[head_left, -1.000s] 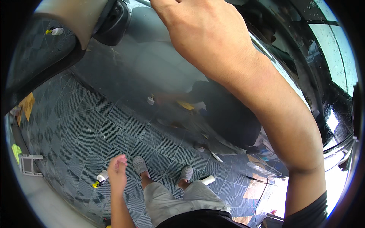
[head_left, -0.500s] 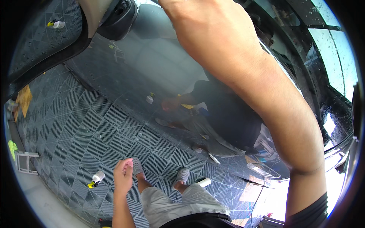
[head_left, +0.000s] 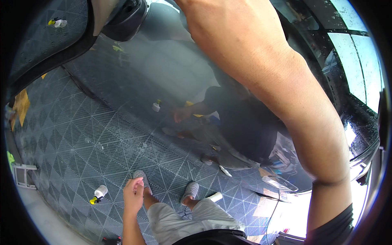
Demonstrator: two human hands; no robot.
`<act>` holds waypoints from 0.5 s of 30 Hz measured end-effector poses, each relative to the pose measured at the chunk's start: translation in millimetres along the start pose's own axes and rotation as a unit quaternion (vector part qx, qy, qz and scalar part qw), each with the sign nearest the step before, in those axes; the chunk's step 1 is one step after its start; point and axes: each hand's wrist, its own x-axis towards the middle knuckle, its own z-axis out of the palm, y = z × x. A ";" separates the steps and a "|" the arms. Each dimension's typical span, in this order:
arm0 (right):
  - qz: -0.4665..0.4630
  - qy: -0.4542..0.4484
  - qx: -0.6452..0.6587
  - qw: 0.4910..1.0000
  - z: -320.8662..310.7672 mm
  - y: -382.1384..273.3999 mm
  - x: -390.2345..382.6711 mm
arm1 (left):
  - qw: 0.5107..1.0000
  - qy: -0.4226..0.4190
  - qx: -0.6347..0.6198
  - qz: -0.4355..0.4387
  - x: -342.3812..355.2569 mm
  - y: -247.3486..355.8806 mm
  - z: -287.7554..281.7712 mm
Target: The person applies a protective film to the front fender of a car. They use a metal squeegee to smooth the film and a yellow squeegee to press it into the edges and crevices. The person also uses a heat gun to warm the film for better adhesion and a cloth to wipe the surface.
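Note:
Across the upper right stretches my right arm, raised over a dark grey car door panel (head_left: pixel 163 69). The back of my right hand (head_left: pixel 220 28) shows near the top edge, close to the car; its fingers run out of the picture, so whatever they touch or hold is hidden. My left hand (head_left: pixel 134 191) hangs low beside my leg, above the tiled floor. Its fingers are loosely curled in, and nothing shows in them. The glossy panel mirrors my body and that lowered hand.
A white spray bottle with a yellow and black head (head_left: pixel 98 194) lies on the grey grid floor (head_left: pixel 81 143). A white cylinder (head_left: pixel 214 197) lies by my right shoe. The car's side mirror (head_left: pixel 126 20) juts out at upper left; a grey metal frame (head_left: pixel 24 175) stands at far left.
The whole view has shifted slightly, so the floor and bottle sit a little farther left. My right wrist has slid slightly right and down in the picture. My left hand stays low, curled.

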 end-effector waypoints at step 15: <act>0.013 0.040 -0.099 0.994 16.7 -1.2 5.5 | 0.999 0.031 -0.004 0.029 1.7 10.5 -15.0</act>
